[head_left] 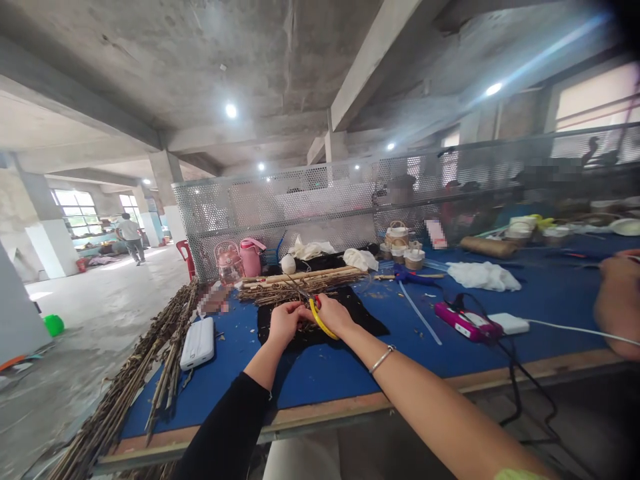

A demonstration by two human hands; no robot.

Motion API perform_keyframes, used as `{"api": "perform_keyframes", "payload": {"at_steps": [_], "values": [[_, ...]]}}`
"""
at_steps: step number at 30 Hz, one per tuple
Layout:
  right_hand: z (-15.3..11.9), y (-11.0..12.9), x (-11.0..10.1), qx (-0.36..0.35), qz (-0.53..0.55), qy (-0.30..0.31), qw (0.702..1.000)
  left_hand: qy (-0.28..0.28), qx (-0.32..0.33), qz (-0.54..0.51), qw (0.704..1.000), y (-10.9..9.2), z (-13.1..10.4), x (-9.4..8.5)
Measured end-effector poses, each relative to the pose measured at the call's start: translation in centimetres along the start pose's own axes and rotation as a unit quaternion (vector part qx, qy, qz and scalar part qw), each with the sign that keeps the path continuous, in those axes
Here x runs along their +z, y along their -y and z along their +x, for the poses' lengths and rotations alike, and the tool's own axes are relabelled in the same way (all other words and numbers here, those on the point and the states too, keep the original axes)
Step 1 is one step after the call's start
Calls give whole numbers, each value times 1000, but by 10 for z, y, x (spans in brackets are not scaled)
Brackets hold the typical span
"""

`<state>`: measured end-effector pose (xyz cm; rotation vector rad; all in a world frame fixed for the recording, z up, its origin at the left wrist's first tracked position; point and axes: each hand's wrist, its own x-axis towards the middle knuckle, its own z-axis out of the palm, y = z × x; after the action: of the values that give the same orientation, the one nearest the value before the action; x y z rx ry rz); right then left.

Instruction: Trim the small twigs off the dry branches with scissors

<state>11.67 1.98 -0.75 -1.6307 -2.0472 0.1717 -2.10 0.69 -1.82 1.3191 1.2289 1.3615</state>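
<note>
A blue-topped bench (320,383) under a grey concrete ceiling (250,47). Right fingers (324,307) grip a yellow-handled metal tool (320,321); left fingers (294,310), just beside, are narrowly pinched, contents hidden. Black cloth (367,313) beneath; thin brown twigs (260,291) beyond.

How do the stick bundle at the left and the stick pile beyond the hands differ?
The stick bundle slants toward the near side; the stick pile lies crosswise. The bundle looks longer and overhangs the table's left edge; the pile looks shorter and lies on top. Both hold thin brown sticks.
</note>
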Motion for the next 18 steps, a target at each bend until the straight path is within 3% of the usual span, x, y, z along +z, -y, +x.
{"api": "perform_keyframes", "payload": {"at_steps": [10, 18], "values": [[2, -1, 2, 12, 9, 19, 1000, -21, 3, 28, 999, 2, 1, -2], [1, -4, 6, -28, 4, 14, 999, -22, -10, 7, 1000, 4, 4, -2]]}}
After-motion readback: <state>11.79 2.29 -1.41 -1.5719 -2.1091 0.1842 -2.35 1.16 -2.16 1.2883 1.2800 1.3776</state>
